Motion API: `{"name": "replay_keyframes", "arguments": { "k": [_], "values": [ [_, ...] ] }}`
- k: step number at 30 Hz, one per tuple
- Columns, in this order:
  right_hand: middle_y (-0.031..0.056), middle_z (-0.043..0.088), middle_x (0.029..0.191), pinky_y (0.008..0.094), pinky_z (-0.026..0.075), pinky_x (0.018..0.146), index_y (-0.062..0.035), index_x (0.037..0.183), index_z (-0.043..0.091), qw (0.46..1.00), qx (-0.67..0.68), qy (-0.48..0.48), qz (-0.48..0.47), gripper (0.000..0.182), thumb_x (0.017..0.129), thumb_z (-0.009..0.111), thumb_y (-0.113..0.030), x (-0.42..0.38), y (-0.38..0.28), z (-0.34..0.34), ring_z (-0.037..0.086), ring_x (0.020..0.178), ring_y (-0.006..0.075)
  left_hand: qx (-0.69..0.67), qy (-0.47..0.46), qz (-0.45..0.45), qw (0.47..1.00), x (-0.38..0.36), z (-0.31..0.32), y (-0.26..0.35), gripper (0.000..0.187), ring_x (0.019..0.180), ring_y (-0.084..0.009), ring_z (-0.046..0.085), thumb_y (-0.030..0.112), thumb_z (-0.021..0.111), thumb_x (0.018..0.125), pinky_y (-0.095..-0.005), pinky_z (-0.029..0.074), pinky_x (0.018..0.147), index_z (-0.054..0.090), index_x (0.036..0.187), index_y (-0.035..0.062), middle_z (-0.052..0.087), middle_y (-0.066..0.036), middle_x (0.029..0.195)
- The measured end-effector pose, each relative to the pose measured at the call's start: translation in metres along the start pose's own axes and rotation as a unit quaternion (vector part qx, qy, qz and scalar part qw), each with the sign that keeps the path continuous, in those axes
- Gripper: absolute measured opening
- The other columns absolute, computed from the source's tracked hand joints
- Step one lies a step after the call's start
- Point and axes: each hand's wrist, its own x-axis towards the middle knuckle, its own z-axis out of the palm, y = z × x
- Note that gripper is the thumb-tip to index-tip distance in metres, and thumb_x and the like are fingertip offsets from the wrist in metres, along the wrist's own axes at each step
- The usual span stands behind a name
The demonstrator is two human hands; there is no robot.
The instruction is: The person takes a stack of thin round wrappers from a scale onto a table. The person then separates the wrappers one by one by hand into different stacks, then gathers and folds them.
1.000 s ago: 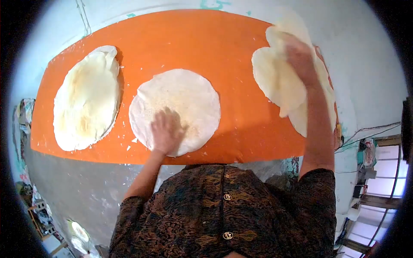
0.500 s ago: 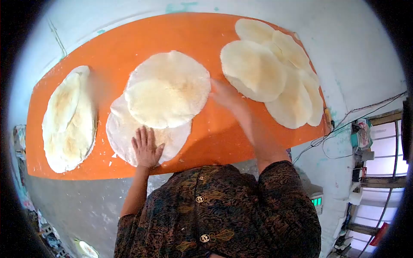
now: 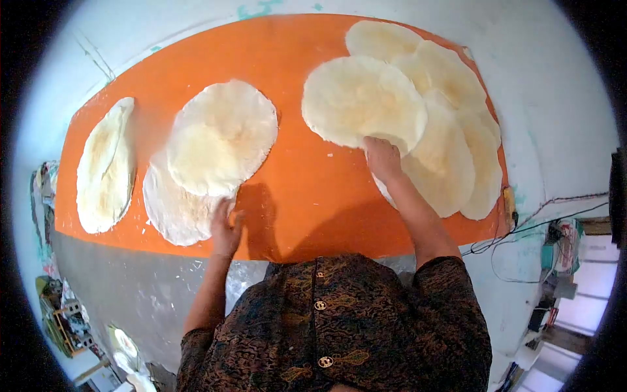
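Observation:
My right hand [image 3: 383, 159] is closed at the near edge of a large round flatbread [image 3: 362, 98], its fingertips pinched on the rim. Beneath and beside that one, more pale flatbreads [image 3: 434, 153] overlap in a loose fan. My left hand [image 3: 226, 228] is at the near side of the middle pair, fingers apart and holding nothing. In this pair, an upper flatbread [image 3: 225, 134] partly covers a lower, flour-dusted flatbread [image 3: 176, 202], whose near right edge is beside my left fingers.
An orange tabletop [image 3: 294, 196] carries all the bread. At its left end lies a folded flatbread [image 3: 106, 166]. A pale wall [image 3: 522, 85] runs behind and to the right, with dark cables [image 3: 496, 235] near the table's right corner.
My right hand has moved right, from beside the middle pair to the near edge of the right-hand flatbread. My left hand has come off the lower middle flatbread. The view has shifted slightly.

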Motion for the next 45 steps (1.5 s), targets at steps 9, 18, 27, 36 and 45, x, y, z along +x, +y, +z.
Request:
{"name": "replay_keyframes", "arguments": {
  "k": [9, 18, 27, 36, 45],
  "values": [
    [0.0172, 0.059, 0.085, 0.0436, 0.045, 0.066, -0.0071, 0.093, 0.052, 0.975, 0.107, -0.150, -0.122, 0.019, 0.077, 0.044, -0.012, -0.056, -0.051, -0.076, 0.057, 0.080, 0.0342, -0.733, -0.193, -0.388, 0.524, 0.083, 0.063, 0.111, 0.057, 0.113, -0.0250, 0.042, 0.047, 0.039, 0.087, -0.0405, 0.036, 0.092, 0.037, 0.124, 0.0032, 0.043, -0.013, 0.124],
    [0.0243, 0.043, 0.121, 0.0403, 0.042, 0.087, 0.0004, 0.128, 0.027, 0.940, 0.286, -0.116, -0.146, 0.077, 0.068, 0.067, -0.029, -0.119, -0.060, -0.050, 0.049, 0.106, 0.0355, -0.757, -0.227, -0.325, 0.519, 0.073, 0.095, 0.101, 0.052, 0.116, -0.0263, 0.041, 0.037, 0.040, 0.089, -0.0389, 0.033, 0.097, 0.031, 0.130, 0.0053, 0.039, -0.010, 0.130],
    [0.0189, 0.055, 0.105, 0.0366, 0.043, 0.080, -0.0012, 0.121, 0.038, 0.856, 0.504, -0.029, 0.111, 0.060, 0.072, 0.061, -0.028, -0.052, -0.121, -0.025, 0.056, 0.092, 0.0304, -0.704, -0.264, -0.286, 0.593, 0.061, 0.096, 0.117, 0.029, 0.089, -0.0157, 0.055, 0.016, 0.049, 0.084, -0.0308, 0.044, 0.077, 0.049, 0.111, 0.0048, 0.056, -0.005, 0.102],
    [0.0025, 0.060, 0.076, 0.0288, 0.045, 0.059, 0.0006, 0.090, 0.060, 0.834, 0.478, -0.005, 0.277, 0.021, 0.082, 0.052, -0.017, -0.032, -0.071, -0.046, 0.054, 0.064, 0.0111, -0.571, -0.232, -0.266, 0.741, 0.084, 0.067, 0.104, 0.014, 0.061, -0.0110, 0.052, 0.016, 0.056, 0.082, -0.0258, 0.040, 0.050, 0.059, 0.088, 0.0030, 0.058, -0.003, 0.072],
    [0.0014, 0.057, 0.085, 0.0259, 0.043, 0.067, 0.0005, 0.096, 0.057, 0.845, 0.407, 0.126, 0.322, 0.024, 0.079, 0.057, -0.017, -0.009, 0.055, -0.141, 0.051, 0.077, 0.0104, -0.534, -0.090, -0.314, 0.780, 0.097, -0.081, -0.041, 0.019, 0.066, -0.0138, 0.055, 0.013, 0.059, 0.077, -0.0279, 0.045, 0.057, 0.058, 0.089, -0.0019, 0.059, -0.006, 0.074]
  ]
}}
